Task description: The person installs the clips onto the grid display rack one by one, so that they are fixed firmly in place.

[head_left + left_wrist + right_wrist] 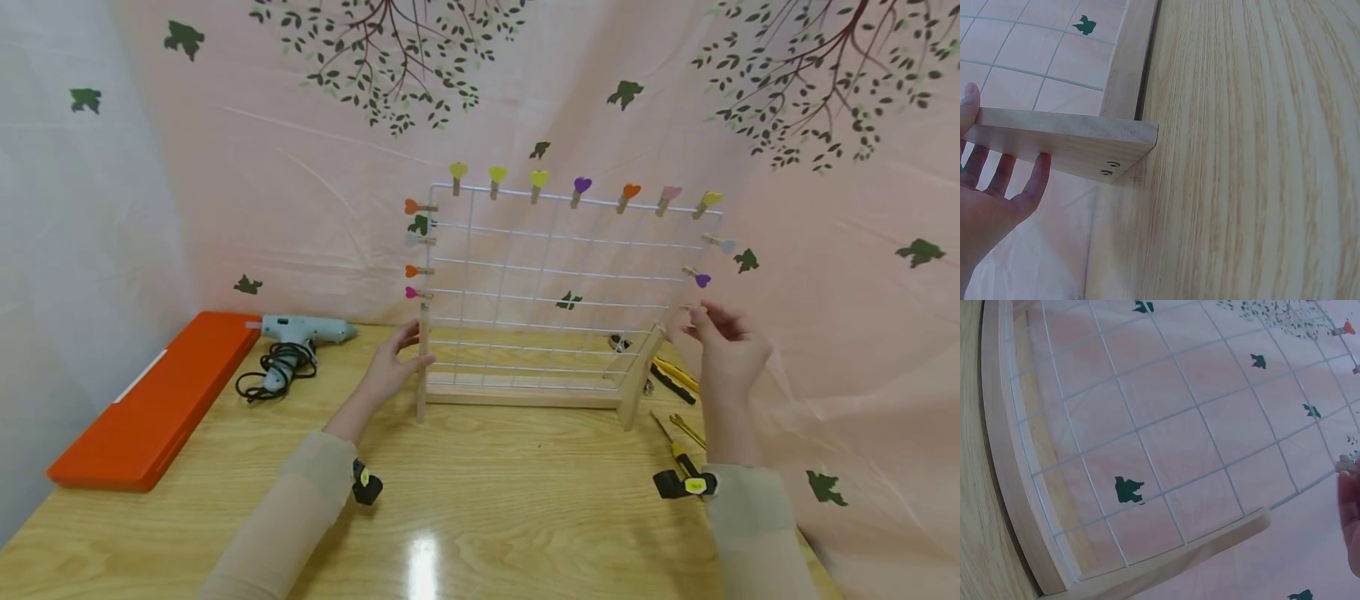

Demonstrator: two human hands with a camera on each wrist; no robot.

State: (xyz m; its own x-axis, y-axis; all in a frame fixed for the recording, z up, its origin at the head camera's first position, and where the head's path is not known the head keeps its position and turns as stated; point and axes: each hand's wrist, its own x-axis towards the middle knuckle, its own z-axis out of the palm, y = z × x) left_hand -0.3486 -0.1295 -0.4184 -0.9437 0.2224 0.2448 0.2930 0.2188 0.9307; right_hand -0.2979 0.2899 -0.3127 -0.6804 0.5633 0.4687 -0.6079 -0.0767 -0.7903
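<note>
A white wire grid (555, 275) stands upright in a wooden stand (525, 398). Small heart-topped clothespins line its top edge, among them a purple one (582, 187), and more sit on both sides. My left hand (390, 367) holds the stand's left side board (1066, 134), the thumb on one face and the fingers against the other. At the grid's right edge, below a purple heart clothespin (702, 280), my right hand (731, 346) pinches a small clothespin (1346, 465); its heart is mostly hidden by the fingers.
Left of the stand lie a glue gun (307, 329) with a coiled black cord and an orange case (161, 400). Behind and beside the stand's right leg are yellow-handled pliers (675, 375), a screwdriver (681, 457) and a small wrench (686, 429). A pink curtain (315, 208) hangs behind the table.
</note>
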